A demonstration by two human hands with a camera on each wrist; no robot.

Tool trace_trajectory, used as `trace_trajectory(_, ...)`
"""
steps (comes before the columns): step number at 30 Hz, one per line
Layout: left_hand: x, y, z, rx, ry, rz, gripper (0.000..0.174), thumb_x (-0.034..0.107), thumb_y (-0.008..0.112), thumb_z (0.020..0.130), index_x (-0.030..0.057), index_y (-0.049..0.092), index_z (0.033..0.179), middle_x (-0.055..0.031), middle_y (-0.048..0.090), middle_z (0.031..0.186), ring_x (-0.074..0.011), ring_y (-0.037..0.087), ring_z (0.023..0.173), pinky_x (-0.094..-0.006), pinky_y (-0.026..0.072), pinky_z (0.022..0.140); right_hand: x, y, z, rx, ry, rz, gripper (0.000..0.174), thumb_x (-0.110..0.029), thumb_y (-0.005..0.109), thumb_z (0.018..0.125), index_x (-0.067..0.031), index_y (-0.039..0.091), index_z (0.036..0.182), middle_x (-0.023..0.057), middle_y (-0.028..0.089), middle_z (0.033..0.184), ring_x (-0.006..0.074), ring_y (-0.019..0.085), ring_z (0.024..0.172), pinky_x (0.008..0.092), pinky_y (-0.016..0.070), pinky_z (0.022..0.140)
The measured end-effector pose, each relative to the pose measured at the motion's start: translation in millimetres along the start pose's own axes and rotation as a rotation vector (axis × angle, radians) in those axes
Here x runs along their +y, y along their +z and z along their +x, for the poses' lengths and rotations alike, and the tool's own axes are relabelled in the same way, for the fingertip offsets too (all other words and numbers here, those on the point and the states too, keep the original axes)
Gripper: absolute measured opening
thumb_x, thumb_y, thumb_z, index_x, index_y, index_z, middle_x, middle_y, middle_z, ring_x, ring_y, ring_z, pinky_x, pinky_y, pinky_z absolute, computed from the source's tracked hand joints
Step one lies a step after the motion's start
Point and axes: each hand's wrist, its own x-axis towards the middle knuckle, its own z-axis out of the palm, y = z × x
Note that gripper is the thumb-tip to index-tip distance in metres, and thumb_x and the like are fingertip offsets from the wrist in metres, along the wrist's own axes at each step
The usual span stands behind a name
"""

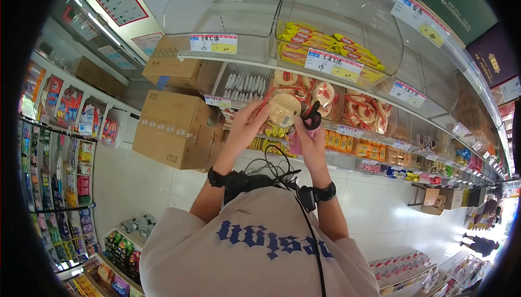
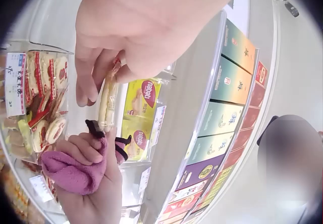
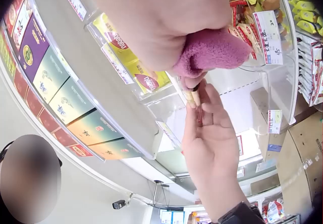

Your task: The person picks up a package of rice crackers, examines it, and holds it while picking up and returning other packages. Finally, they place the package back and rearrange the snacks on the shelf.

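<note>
A flat, round, pale pastry in a clear wrapper [image 1: 283,109] is held between the two hands in front of the shelf. In the head view a small printed label shows on its face, and the left wrist view shows it edge-on. The left hand [image 1: 247,126] pinches its red-trimmed side. At the opposite edge, the right hand [image 1: 312,142] grips it with thumb and fingers. That same hand holds a pink cloth [image 2: 75,168] bunched against its palm, and a black looped piece [image 1: 311,115] sticks up beside its fingers.
Similar red-and-clear pastry packs [image 1: 366,112] fill the bins behind the hands. Yellow wafer packs [image 1: 331,44] sit in a clear tray above. Cardboard boxes [image 1: 168,128] are stacked at left. A black cable [image 1: 315,237] runs down the person's shirt. Someone else [image 2: 290,168] stands beyond the shelf.
</note>
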Motion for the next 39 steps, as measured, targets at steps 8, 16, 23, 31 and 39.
trace_trajectory(8, 15.1, 13.0, 1.4, -0.013, -0.282, -0.061, 0.048, 0.037, 0.060, 0.103, 0.0001, 0.055, 0.134, -0.0102, 0.069, 0.107, -0.0172, 0.069, 0.092, -0.0297, 0.0560, 0.079, -8.0, -31.1, 0.4, -0.027, -0.560, -0.834, 0.038, -0.001, 0.073, 0.077, 0.0005, 0.061, 0.113, 0.0103, 0.066, 0.086, 0.0262, 0.067, 0.070, 0.0369, 0.0545, 0.063)
trace_trajectory(16, -19.4, 16.3, 15.5, -0.222, -0.375, -0.451, 0.042, 0.029, 0.053, 0.104, 0.0003, 0.054, 0.135, -0.0106, 0.064, 0.126, -0.0195, 0.065, 0.115, -0.0347, 0.0541, 0.096, -23.2, -31.6, -18.4, -0.173, -0.611, -0.977, 0.040, -0.006, 0.077, 0.075, -0.0028, 0.063, 0.113, 0.0158, 0.068, 0.094, 0.0356, 0.067, 0.079, 0.0392, 0.0532, 0.068)
trace_trajectory(23, -4.6, 50.0, 4.8, -0.194, -0.206, -0.152, 0.052, 0.039, 0.048, 0.107, 0.0007, 0.049, 0.141, -0.0107, 0.060, 0.131, -0.0173, 0.061, 0.119, -0.0323, 0.0519, 0.096, -20.2, -9.7, -12.6, 0.050, -0.565, -0.834, 0.060, -0.023, 0.074, 0.090, 0.0043, 0.049, 0.137, 0.0262, 0.057, 0.131, 0.0362, 0.063, 0.112, 0.0449, 0.0505, 0.097)
trace_trajectory(31, 14.2, 55.9, -0.4, -0.347, -0.380, 0.214, 0.060, 0.044, 0.042, 0.109, -0.0012, 0.046, 0.147, -0.0116, 0.050, 0.144, -0.0167, 0.050, 0.130, -0.0316, 0.0390, 0.109, -26.2, -27.2, -4.4, -0.114, -0.259, -0.694, 0.043, -0.038, 0.060, 0.100, 0.0023, 0.063, 0.116, 0.0204, 0.067, 0.105, 0.0318, 0.066, 0.098, 0.0417, 0.0518, 0.088)
trace_trajectory(39, -6.5, 50.8, 6.4, -0.528, -0.229, 0.209, 0.055, 0.041, 0.049, 0.108, -0.0018, 0.051, 0.143, -0.0067, 0.056, 0.136, -0.0138, 0.052, 0.123, -0.0278, 0.0414, 0.104, -40.9, -60.7, -2.1, 0.068, 0.083, -0.372, 0.051, -0.051, 0.055, 0.103, -0.0072, 0.060, 0.078, -0.0029, 0.054, 0.062, 0.0058, 0.047, 0.054, 0.0247, 0.0353, 0.050)
